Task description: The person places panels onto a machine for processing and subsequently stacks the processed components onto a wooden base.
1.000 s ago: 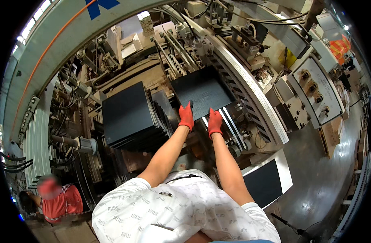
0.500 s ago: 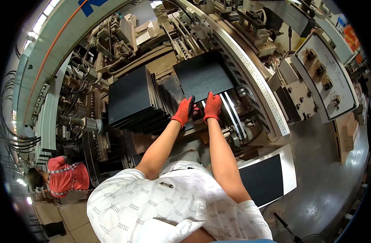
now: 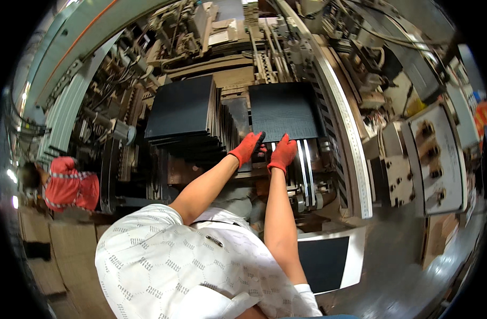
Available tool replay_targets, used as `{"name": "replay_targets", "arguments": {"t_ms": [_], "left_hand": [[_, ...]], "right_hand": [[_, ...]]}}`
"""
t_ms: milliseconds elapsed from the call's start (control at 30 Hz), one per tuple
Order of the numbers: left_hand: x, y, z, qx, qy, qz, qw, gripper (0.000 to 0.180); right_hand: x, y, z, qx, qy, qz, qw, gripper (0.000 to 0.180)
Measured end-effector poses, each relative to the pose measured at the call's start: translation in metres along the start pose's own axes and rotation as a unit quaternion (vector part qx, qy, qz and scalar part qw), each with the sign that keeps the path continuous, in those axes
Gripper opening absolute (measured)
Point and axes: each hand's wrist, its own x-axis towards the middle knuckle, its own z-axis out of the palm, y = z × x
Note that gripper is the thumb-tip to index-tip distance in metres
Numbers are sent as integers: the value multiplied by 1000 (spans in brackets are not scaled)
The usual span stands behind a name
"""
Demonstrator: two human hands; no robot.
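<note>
Both my hands wear red gloves. My left hand (image 3: 247, 148) and my right hand (image 3: 282, 153) rest side by side at the near edge of a flat black sheet (image 3: 283, 110) lying on the machine's feed bed. The fingers of both point toward the sheet and touch its front edge; neither clearly grips it. To the left, a fanned stack of black sheets (image 3: 182, 109) leans on the machine, close to my left hand. White belts (image 3: 305, 165) run under the sheet just right of my right hand.
A long grey side rail (image 3: 345, 133) borders the bed on the right, with a control panel (image 3: 432, 159) beyond it. A white-framed dark board (image 3: 328, 260) stands by my right elbow. Another person in a red shirt (image 3: 68, 183) is at far left, near brown cartons (image 3: 57, 250).
My hands have drawn closer together at the flat sheet's near edge. The view has tilted, so the machine sits lower and the person in red appears higher at the left.
</note>
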Motion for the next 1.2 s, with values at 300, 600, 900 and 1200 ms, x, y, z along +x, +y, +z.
{"name": "replay_targets", "arguments": {"t_ms": [300, 600, 900, 1200], "left_hand": [[-25, 7, 0, 69, -3, 23, 997, 32], [-4, -7, -2, 129, -24, 73, 989, 35], [-12, -4, -13, 240, -4, 114, 964, 55], [-158, 45, -126, 180, 182, 416, 873, 48]], "right_hand": [[-13, -8, -2, 43, -36, 9, 998, 43], [-1, 7, 4, 17, 0, -47, 999, 46], [-3, 10, 4, -30, -43, -78, 996, 53], [14, 25, 3, -29, 27, -131, 991, 54]]}}
